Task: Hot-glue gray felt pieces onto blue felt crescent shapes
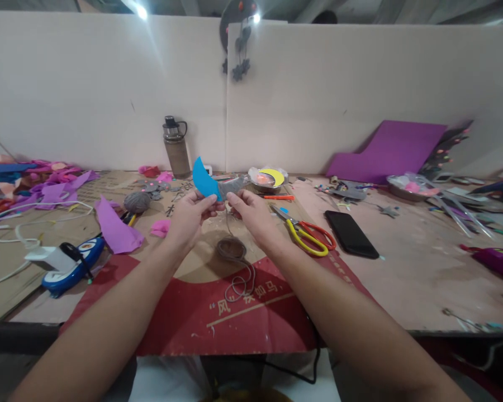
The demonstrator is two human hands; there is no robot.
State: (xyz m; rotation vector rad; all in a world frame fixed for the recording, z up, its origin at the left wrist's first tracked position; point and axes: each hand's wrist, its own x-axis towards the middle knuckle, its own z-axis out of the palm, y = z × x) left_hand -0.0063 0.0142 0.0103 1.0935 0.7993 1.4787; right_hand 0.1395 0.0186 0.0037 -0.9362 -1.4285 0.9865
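Observation:
My left hand [195, 215] is closed in a pinch on a blue crescent cutout [204, 180], which points up and to the left. Close beside it, my right hand [247, 209] pinches a grey crescent piece [231, 190]. The two pieces meet or overlap between my fingertips; which one lies in front is hard to make out. A thin cord hangs below my hands to a coil of greyish-brown cord [231, 249] on the red and brown cardboard [176, 329]. Scissors [308, 234] with yellow and red handles lie right of my right forearm.
A black phone [352, 234] lies at the right. Behind my hands stand a bottle [176, 148] and a bowl [265, 184] with a yellow crescent [279, 177] on top. Purple scraps [115, 226], grey yarn [137, 202] and a blue power strip [77, 265] are at the left.

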